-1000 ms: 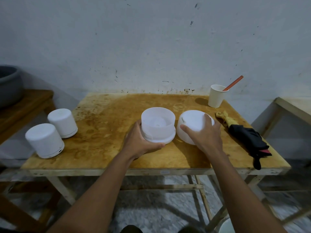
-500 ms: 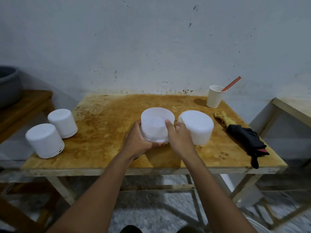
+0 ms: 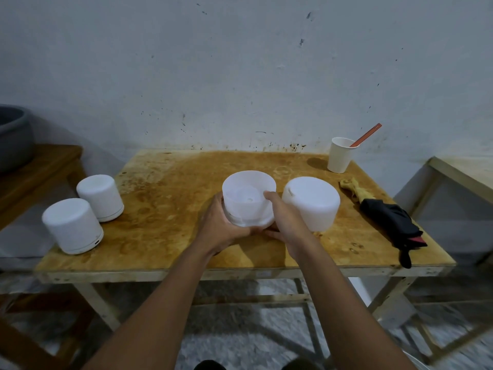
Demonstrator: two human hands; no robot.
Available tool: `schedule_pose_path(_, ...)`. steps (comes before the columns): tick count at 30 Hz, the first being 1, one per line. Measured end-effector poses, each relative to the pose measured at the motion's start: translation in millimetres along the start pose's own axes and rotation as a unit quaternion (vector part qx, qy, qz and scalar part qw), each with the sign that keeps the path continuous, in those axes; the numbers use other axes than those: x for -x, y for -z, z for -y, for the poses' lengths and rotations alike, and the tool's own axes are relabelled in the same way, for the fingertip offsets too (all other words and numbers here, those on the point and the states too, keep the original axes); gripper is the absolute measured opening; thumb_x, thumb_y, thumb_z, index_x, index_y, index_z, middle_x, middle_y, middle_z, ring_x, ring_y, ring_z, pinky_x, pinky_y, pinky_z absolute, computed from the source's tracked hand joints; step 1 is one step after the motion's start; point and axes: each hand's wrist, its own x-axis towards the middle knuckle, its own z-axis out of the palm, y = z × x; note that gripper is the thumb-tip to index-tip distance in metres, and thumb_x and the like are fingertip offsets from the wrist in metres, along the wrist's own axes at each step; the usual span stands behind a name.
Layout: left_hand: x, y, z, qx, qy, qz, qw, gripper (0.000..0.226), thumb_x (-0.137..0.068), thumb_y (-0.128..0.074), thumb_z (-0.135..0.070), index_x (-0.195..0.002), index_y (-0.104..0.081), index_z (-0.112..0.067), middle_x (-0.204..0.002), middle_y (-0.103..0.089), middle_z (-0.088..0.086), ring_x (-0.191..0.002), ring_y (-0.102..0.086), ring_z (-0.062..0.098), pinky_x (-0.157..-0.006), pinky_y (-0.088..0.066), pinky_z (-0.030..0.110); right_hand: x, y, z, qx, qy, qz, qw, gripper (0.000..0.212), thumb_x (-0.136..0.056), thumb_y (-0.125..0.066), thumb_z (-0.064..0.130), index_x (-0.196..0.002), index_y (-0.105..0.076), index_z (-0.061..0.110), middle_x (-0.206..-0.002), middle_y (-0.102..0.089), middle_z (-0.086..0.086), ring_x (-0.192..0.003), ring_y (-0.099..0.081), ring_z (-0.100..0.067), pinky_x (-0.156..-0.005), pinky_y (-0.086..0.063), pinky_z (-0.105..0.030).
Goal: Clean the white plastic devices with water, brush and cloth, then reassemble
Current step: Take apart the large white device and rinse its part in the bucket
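Hands meet at the centre of the frame, both wrapped around the open white base (image 3: 249,198) of one device. Left hand (image 3: 221,228) cups its near-left side, fingers curled under the bottom rim; right hand (image 3: 286,222) grips the right side, thumb hooked over the top edge and the other fingers tucked beneath. Whether the base is lifted clear of the bench (image 3: 165,198) or resting on it, I cannot tell. Its interior faces up, a raised round part showing inside.

Just right of it, nearly touching the right wrist, the white dome cover (image 3: 310,202) sits on the stained wood. Over at the left edge of the bench, two assembled white devices (image 3: 100,197) (image 3: 72,225) stand close together. Upper right, a paper cup (image 3: 341,157) holds an orange-handled brush (image 3: 366,134) leaning out to the right. Below that, along the right side, a yellowish rag (image 3: 356,190) lies against a black cloth (image 3: 392,225) with a red patch, whose tip hangs off the front edge.
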Motion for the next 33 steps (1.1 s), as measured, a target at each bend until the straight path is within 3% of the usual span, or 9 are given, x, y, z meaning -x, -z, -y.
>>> schedule_pose_path(3,0.5,1.0,0.5,0.019,-0.011,0.001,1.000,0.117,-0.043,-0.095,-0.052,-0.141,-0.035,-0.027,-0.131,-0.049,-0.010,-0.119,-0.049,0.014,-0.094,-0.052,0.039,1.9,2.1,-0.2,-0.028,-0.003,0.017,0.999,0.030,-0.090,-0.057,0.044,-0.112,-0.055,0.023,-0.107,-0.061,0.001,-0.102,-0.060,-0.021,-0.091,-0.056,-0.045)
schedule_pose_path(10,5.2,2.3,-4.2,0.034,-0.028,0.007,0.999,0.113,-0.049,-0.096,-0.043,-0.142,-0.034,-0.026,-0.129,-0.047,-0.011,-0.116,-0.047,0.010,-0.082,-0.045,0.020,9.8,5.5,0.0,-0.057,0.004,0.023,0.998,0.038,-0.088,-0.062,0.042,-0.118,-0.050,0.022,-0.115,-0.059,-0.001,-0.108,-0.060,-0.026,-0.086,-0.059,-0.042)
schedule_pose_path(14,11.2,2.7,-10.3,0.021,-0.032,0.028,0.999,0.121,-0.039,-0.089,-0.063,-0.141,-0.032,-0.032,-0.129,-0.046,-0.015,-0.119,-0.047,0.011,-0.091,-0.049,0.029,17.3,9.8,0.8,-0.071,0.023,-0.003,0.997,0.041,-0.087,-0.062,0.040,-0.121,-0.055,0.019,-0.113,-0.060,0.000,-0.106,-0.060,-0.025,-0.079,-0.061,-0.042)
schedule_pose_path(20,24.7,-3.5,-8.1,-0.093,0.022,0.068,0.993,0.147,-0.029,-0.074,-0.090,-0.150,-0.013,-0.036,-0.150,-0.036,-0.003,-0.136,-0.038,0.023,-0.107,-0.043,0.050,36.7,26.7,2.5,-0.078,0.055,-0.022,0.995,0.035,-0.090,-0.059,0.041,-0.117,-0.054,0.019,-0.111,-0.060,0.003,-0.108,-0.059,-0.021,-0.085,-0.059,-0.042)
schedule_pose_path(23,32.9,-0.8,-10.5,-0.233,0.027,0.139,0.962,0.135,-0.037,-0.059,-0.099,-0.149,-0.027,-0.031,-0.154,-0.036,-0.001,-0.138,-0.035,0.026,-0.111,-0.037,0.050,50.9,39.8,5.8,-0.079,0.060,-0.023,0.995,0.034,-0.091,-0.058,0.041,-0.117,-0.051,0.022,-0.116,-0.059,0.001,-0.111,-0.058,-0.023,-0.086,-0.059,-0.040)
schedule_pose_path(25,34.9,3.3,-14.4,-0.261,0.046,0.169,0.949,0.118,-0.046,-0.059,-0.091,-0.145,-0.041,-0.029,-0.153,-0.039,0.000,-0.137,-0.037,0.025,-0.110,-0.039,0.047,61.4,50.4,4.8,-0.083,0.063,-0.022,0.994,0.031,-0.092,-0.058,0.041,-0.116,-0.049,0.024,-0.118,-0.058,0.000,-0.111,-0.059,-0.024,-0.087,-0.058,-0.041)
schedule_pose_path(28,41.9,7.0,-34.6,-0.138,0.064,0.164,0.975,0.067,-0.080,-0.066,-0.052,-0.140,-0.052,-0.024,-0.138,-0.054,0.001,-0.122,-0.053,0.019,-0.096,-0.047,0.032,81.3,71.7,-0.9,-0.090,0.071,-0.023,0.993,0.027,-0.092,-0.059,0.041,-0.112,-0.050,0.026,-0.117,-0.060,0.001,-0.110,-0.061,-0.025,-0.089,-0.058,-0.043)
schedule_pose_path(30,50.5,6.4,-55.7,-0.023,0.061,0.121,0.991,0.037,-0.099,-0.053,-0.035,-0.131,-0.060,-0.018,-0.122,-0.064,-0.001,-0.109,-0.059,0.017,-0.086,-0.046,0.029,93.1,86.1,-5.8,-0.096,0.076,-0.023,0.992,0.024,-0.092,-0.059,0.042,-0.110,-0.054,0.028,-0.115,-0.062,0.001,-0.108,-0.062,-0.026,-0.089,-0.057,-0.044)
schedule_pose_path(33,72.9,-2.2,-87.2,0.155,0.114,0.146,0.971,0.051,-0.095,-0.045,-0.062,-0.113,-0.067,-0.020,-0.104,-0.072,0.005,-0.099,-0.067,0.024,-0.092,-0.051,0.040,113.5,109.2,-16.6,-0.102,0.078,-0.035,0.991,0.024,-0.092,-0.059,0.043,-0.111,-0.055,0.029,-0.115,-0.063,0.001,-0.107,-0.064,-0.028,-0.089,-0.057,-0.045)
